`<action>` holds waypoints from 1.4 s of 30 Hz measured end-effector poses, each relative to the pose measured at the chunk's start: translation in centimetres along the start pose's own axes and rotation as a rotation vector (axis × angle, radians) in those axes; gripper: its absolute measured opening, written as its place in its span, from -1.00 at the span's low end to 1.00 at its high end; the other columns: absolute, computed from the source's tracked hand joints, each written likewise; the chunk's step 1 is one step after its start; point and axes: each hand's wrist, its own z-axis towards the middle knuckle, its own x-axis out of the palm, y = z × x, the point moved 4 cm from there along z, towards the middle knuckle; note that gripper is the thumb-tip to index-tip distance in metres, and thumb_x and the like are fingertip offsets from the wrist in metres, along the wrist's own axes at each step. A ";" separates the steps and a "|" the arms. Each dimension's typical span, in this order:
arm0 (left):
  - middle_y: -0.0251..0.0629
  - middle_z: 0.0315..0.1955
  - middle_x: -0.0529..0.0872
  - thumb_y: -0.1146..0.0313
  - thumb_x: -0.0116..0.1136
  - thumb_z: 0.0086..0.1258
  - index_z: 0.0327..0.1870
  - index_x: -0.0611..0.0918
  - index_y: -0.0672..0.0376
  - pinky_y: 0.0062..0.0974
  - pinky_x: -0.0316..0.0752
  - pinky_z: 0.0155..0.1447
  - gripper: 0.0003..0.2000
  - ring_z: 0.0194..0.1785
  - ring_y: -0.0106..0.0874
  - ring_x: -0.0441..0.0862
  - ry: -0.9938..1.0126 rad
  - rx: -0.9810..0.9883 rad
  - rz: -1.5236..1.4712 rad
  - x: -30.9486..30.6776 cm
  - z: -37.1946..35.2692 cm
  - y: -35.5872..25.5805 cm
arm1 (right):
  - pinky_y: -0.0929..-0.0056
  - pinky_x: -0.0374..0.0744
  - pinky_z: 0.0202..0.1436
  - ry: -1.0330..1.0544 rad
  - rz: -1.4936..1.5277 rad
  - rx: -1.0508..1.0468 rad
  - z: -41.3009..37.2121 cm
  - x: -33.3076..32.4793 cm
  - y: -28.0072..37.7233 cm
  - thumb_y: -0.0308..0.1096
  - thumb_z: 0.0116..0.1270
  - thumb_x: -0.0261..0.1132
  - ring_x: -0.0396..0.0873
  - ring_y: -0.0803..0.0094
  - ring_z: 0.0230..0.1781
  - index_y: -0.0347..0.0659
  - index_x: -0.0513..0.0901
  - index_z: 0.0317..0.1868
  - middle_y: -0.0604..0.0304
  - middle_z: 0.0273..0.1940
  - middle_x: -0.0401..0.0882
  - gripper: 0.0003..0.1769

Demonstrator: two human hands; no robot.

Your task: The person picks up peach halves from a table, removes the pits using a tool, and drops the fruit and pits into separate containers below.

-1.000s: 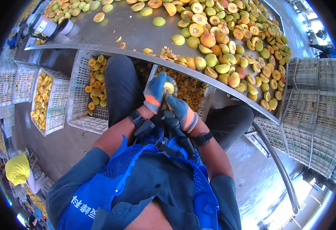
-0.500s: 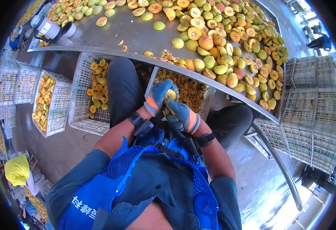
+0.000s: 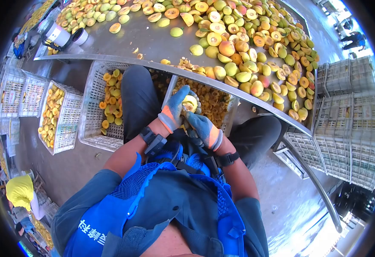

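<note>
My left hand (image 3: pixel 175 109), in a blue and orange work glove, is closed around a yellow stone fruit half (image 3: pixel 190 103). The fruit's pale cut side shows between the fingers and thumb. Just below and to the right, my gloved right hand (image 3: pixel 203 129) is closed with its thumb close against the fruit. Whatever lies within the right hand's grip is mostly hidden by the fingers. Both hands are between my knees, above a crate of fruit scraps (image 3: pixel 215 100) under the table edge.
Many whole and halved stone fruits (image 3: pixel 238 47) lie on the metal table (image 3: pixel 153 47). A crate of halves (image 3: pixel 92 98) stands by my left knee, another crate (image 3: pixel 67 120) further left. Crates (image 3: pixel 339 120) are stacked at right. A person in yellow (image 3: pixel 20 190) is at lower left.
The left hand has turned and opened slightly around the fruit half, so more of its cut side shows. The right hand has shifted a little. The view has moved slightly.
</note>
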 end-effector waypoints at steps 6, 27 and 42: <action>-0.21 -0.26 0.72 0.11 0.20 0.55 -0.02 0.64 0.27 -0.35 0.71 -0.11 -0.67 -0.24 -0.35 0.74 -0.148 0.140 0.223 0.6 -0.4 -1.5 | 0.32 0.48 -0.41 -0.268 -0.440 -0.330 1.2 -0.6 0.1 0.02 0.62 0.12 0.55 0.32 -0.53 -0.30 0.64 -0.15 0.10 -0.46 0.63 -0.52; -0.01 -0.05 0.72 0.21 0.40 0.32 0.07 0.69 0.14 -0.16 0.54 0.21 -0.65 0.07 -0.03 0.65 -0.544 1.103 1.678 -2.6 -4.4 -18.8 | -0.09 0.60 -0.06 -0.509 -0.632 -0.126 -0.2 -4.5 -4.8 0.11 0.55 0.13 0.65 -0.34 -0.07 -0.29 0.65 -0.01 -0.37 -0.22 0.69 -0.46; 0.02 0.10 0.71 0.32 0.40 0.19 0.19 0.64 0.21 -0.21 0.58 0.26 -0.51 0.14 -0.04 0.69 0.131 0.686 1.941 9.4 13.8 -6.5 | 0.18 0.57 -0.27 -0.760 -0.362 -0.372 -2.7 -7.3 -6.0 -0.26 0.56 0.27 0.67 0.14 -0.39 -0.27 0.65 -0.02 -0.11 -0.34 0.69 -0.77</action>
